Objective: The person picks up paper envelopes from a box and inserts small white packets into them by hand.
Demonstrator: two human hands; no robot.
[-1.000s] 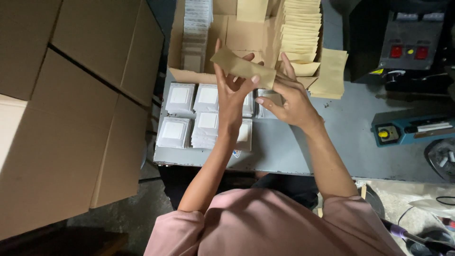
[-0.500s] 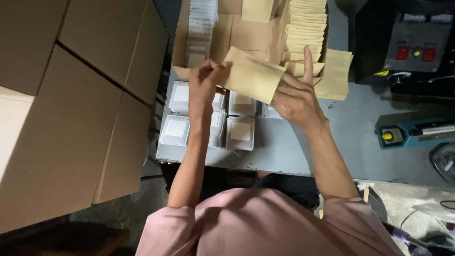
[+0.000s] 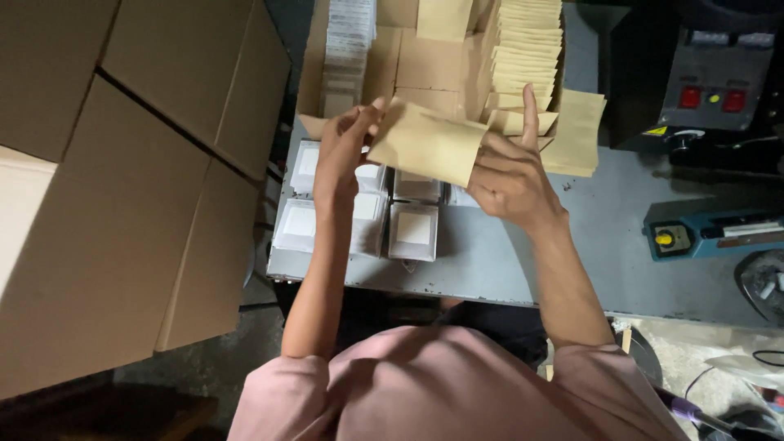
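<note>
From the head camera, a flat brown kraft-paper envelope — matte, rectangular — is held above the grey metal table. The left hand pinches its left edge; the right hand grips its right side, forefinger raised. Beneath the envelope lie glossy white square packets; behind it, an open cardboard box holds stacked envelopes.
</note>
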